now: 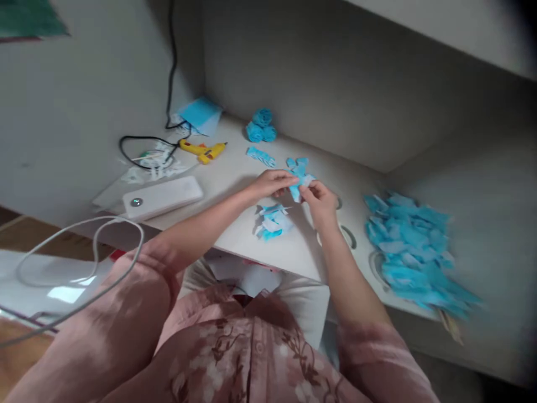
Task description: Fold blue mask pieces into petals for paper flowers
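Left hand (pixel 271 184) and right hand (pixel 322 204) grasp one blue-and-white piece (pixel 295 193)

The fingers (pixel 286 178) of both hands are pinched on the thin, sheet-like piece, to the near right of the yellow glue gun (pixel 213 151). Round, ruffled blue rosettes (pixel 255 132) cluster to the glue gun's right; a ragged heap of blue scraps (pixel 411 229) lies far right of it on the table (pixel 230 215).
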A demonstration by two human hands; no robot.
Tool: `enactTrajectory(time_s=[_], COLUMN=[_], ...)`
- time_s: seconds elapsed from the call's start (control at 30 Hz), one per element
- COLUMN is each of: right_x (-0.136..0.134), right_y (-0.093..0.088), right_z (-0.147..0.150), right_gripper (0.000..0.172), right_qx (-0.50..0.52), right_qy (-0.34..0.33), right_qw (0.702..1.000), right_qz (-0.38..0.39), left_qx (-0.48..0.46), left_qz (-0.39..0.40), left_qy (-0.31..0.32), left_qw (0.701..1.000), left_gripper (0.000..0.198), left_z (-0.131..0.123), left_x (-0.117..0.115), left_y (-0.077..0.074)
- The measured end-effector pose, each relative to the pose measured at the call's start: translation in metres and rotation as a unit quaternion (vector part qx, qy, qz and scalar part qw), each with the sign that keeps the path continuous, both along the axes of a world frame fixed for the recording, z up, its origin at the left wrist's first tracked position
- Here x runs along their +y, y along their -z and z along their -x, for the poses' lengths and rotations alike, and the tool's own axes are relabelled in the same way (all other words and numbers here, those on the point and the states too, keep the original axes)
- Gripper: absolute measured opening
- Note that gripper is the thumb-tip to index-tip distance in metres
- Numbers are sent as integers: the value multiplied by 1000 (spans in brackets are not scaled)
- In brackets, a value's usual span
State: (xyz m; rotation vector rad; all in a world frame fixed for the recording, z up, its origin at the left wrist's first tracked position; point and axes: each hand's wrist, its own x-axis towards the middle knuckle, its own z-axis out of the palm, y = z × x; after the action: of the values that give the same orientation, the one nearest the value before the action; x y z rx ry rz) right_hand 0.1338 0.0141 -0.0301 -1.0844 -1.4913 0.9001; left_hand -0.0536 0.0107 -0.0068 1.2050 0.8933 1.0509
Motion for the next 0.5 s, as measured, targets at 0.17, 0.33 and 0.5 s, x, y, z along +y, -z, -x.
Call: enactTrajectory(time_s=[0.17,0.33,0.5], right_x=[-3,-3,0], right_y=[2,2,-1], right_z=[4,4,0], right_gripper=[42,45,49], right_qx=[-9,-13,21], right_qy=[-35,-48,-51], right_qw=[999,999,998], right_qz=[-1,1,30], left_qx=[44,60,66], left_qz=[-33,-47,-55], left_qy=[5,-18,-39], left_qw=[998,997,996], left_gripper=[25,34,42], left_z=[-2,-2,-2], left_x=[-2,-4,-1], left_y=[5,5,6])
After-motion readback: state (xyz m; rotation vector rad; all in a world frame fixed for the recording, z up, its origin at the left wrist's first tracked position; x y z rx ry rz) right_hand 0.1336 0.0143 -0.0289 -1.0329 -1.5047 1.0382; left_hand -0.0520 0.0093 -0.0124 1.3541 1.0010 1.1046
